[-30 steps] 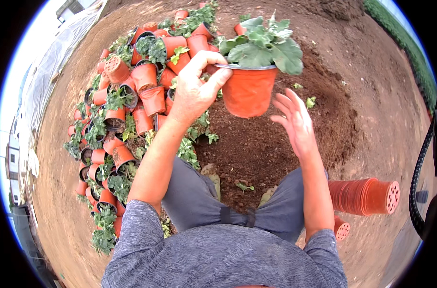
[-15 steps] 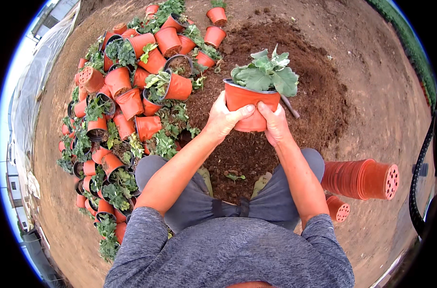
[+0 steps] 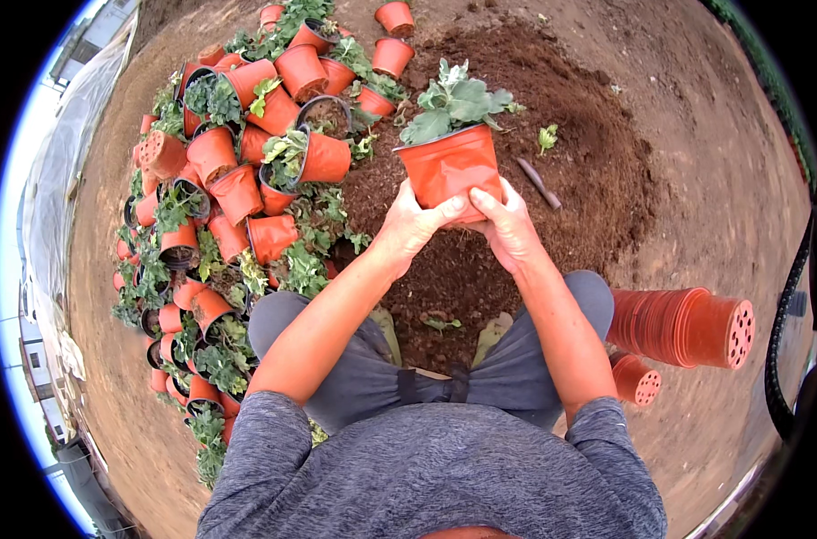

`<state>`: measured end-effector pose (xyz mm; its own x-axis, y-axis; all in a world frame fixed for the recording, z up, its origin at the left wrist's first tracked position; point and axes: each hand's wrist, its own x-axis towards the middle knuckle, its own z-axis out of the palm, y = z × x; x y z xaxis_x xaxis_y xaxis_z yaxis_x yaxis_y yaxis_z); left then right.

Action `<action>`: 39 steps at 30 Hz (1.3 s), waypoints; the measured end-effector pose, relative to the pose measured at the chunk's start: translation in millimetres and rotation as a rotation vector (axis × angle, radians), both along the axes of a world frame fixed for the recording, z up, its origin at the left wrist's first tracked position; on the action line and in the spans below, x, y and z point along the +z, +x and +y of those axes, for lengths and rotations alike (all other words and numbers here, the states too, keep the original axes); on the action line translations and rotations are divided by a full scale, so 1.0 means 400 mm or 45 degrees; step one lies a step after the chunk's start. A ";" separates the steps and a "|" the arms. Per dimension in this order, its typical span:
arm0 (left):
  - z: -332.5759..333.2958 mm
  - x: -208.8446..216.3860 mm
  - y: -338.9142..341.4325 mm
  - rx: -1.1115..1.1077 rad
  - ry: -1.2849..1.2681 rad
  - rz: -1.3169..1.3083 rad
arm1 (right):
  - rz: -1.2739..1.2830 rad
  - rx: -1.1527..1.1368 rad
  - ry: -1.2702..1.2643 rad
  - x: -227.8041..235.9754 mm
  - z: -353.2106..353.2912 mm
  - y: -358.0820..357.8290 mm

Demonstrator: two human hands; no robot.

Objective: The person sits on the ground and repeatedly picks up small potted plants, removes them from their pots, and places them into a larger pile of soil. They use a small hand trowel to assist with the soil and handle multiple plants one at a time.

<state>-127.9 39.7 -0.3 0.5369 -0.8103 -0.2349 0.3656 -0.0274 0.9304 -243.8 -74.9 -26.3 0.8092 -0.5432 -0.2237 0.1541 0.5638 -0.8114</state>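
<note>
Between my two hands is a soft orange-red plant pot [image 3: 451, 169] with a dark rim, tipped away from me. A leafy green plant [image 3: 458, 103] rises out of it. My left hand [image 3: 412, 222] grips the pot's lower left side, and my right hand [image 3: 509, 229] its lower right. Both thumbs press on the near wall, close together; the other fingers are largely hidden behind and under the pot. Beneath lies dark loose soil [image 3: 597, 171]. To the right of the pot, a short brown stick-like piece [image 3: 540, 183] rests on the soil.
A large heap of potted plants [image 3: 238, 193], many tipped over, fills the left side. On the right lie a long stack of nested pots [image 3: 682, 327] and a shorter stack [image 3: 636, 378]. A small green sprig [image 3: 548, 137] sits on the soil. A black cable [image 3: 779, 350] hangs at far right.
The pot has moved slightly left and tilted farther away from me, with both hands still around it. A small green sprig now shows on the soil to its right.
</note>
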 end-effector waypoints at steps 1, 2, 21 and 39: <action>0.002 -0.002 -0.011 0.013 0.014 -0.043 | 0.056 -0.023 -0.086 -0.002 -0.005 -0.002; 0.000 0.000 -0.002 -0.017 -0.051 0.059 | 0.044 -0.106 -0.175 0.004 -0.003 0.007; 0.043 0.152 0.119 -0.126 -0.019 -0.353 | -0.382 -0.142 0.464 0.038 -0.006 -0.025; 0.048 0.042 0.103 -0.116 -0.196 -1.271 | -0.316 0.053 0.377 -0.028 0.005 -0.005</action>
